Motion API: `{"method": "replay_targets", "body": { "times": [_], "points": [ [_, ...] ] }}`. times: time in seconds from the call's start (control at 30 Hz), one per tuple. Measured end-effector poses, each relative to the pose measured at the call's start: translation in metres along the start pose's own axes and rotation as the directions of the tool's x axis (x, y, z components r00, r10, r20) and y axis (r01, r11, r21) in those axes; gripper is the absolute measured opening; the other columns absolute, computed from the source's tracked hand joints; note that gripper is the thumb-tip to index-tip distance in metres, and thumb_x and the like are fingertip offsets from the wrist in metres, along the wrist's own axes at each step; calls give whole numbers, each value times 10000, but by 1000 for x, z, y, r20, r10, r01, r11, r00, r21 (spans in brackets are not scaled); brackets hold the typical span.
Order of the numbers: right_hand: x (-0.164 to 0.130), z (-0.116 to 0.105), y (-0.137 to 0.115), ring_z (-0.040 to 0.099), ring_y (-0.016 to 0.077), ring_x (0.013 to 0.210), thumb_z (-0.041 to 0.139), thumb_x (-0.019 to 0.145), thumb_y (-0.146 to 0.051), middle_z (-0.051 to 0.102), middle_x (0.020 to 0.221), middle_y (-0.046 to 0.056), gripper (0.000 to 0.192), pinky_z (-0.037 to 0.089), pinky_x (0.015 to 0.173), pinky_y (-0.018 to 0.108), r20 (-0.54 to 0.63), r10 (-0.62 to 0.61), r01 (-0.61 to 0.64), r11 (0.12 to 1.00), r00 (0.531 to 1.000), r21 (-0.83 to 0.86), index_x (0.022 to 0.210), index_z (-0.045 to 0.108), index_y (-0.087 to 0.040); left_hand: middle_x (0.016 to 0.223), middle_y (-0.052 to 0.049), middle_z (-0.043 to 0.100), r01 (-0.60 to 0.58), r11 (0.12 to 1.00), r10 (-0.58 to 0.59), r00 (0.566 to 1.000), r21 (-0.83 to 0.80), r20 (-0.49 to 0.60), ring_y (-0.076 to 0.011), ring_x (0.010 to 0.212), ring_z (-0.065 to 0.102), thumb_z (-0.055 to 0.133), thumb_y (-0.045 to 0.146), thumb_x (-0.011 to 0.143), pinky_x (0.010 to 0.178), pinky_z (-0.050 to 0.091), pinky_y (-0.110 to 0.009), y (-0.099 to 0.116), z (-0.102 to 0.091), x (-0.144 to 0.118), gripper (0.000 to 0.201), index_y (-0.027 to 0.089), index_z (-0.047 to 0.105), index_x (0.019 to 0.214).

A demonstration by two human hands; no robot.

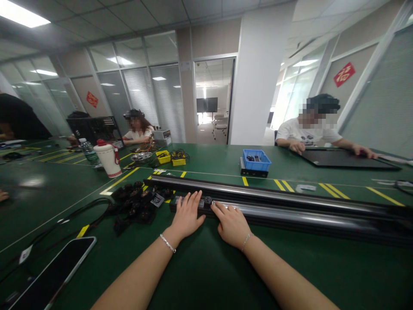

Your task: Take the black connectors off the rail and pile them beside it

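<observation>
Two long black rails, each with a shiny silver strip, lie side by side across the table. On the left end of the near rail (290, 218), my left hand (187, 215) lies flat with its fingers stretched out. My right hand (232, 220) rests on the same rail, its index fingertip at a small black part (208, 199) between my hands. The other fingers of that hand are slightly bent, and no held thing shows under them. Behind it runs the far rail (226, 188). Left of the rails is a pile of small black parts with cables (134, 206).
A phone (54, 273) lies at the front left. A white cup with a red lid (108, 159) and a water bottle (89, 153) stand behind. Yellow trays (178, 162) and a blue bin (257, 163) are farther back. Across the table, a person handles a dark panel (348, 159).
</observation>
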State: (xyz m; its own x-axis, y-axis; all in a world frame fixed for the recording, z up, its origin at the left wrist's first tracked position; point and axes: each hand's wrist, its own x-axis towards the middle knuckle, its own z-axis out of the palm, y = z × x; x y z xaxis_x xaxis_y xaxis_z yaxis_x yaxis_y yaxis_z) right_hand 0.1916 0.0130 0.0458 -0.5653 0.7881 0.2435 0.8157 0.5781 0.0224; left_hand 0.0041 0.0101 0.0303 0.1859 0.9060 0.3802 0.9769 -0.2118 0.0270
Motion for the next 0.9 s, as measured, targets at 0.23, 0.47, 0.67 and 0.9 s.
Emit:
{"method": "replay_targets", "body": {
  "times": [0.23, 0.47, 0.67, 0.9],
  "points": [
    [-1, 2, 2, 457, 234, 1027, 448, 722, -202, 405, 1359, 69, 596, 326, 847, 360, -25, 19, -19, 1000, 1000, 13, 1313, 390, -245, 1519, -37, -38, -145, 989, 145, 989, -32, -12, -341, 1355, 97, 620, 360, 727, 1060, 133, -539, 26, 1, 0, 772, 379, 217, 1385],
    [-4, 8, 8, 451, 231, 1087, 454, 758, -199, 402, 1367, 56, 565, 323, 901, 377, -91, -46, 50, 998, 995, 40, 1311, 400, -300, 1512, -73, 57, -87, 996, 86, 994, -4, -61, -339, 1346, 149, 614, 352, 740, 1058, 166, -514, 28, 6, 0, 689, 357, 298, 1352],
    [-9, 8, 19, 356, 230, 1213, 424, 819, -269, 446, 1340, 32, 458, 200, 1034, 419, -243, 38, -27, 999, 969, 48, 1276, 460, -283, 1473, -81, 218, -102, 995, 102, 994, 14, -41, -297, 1337, 201, 584, 397, 759, 1065, 179, -470, 25, 6, 0, 610, 336, 359, 1323],
    [-10, 15, 33, 304, 279, 1261, 465, 799, -384, 385, 1390, 72, 479, 204, 1011, 465, -152, 169, -174, 985, 974, -15, 1258, 476, -250, 1420, -83, 333, -84, 996, 84, 996, 38, -1, -277, 1307, 278, 549, 392, 779, 1062, 184, -450, 27, 2, 1, 569, 349, 365, 1315]
  ]
}}
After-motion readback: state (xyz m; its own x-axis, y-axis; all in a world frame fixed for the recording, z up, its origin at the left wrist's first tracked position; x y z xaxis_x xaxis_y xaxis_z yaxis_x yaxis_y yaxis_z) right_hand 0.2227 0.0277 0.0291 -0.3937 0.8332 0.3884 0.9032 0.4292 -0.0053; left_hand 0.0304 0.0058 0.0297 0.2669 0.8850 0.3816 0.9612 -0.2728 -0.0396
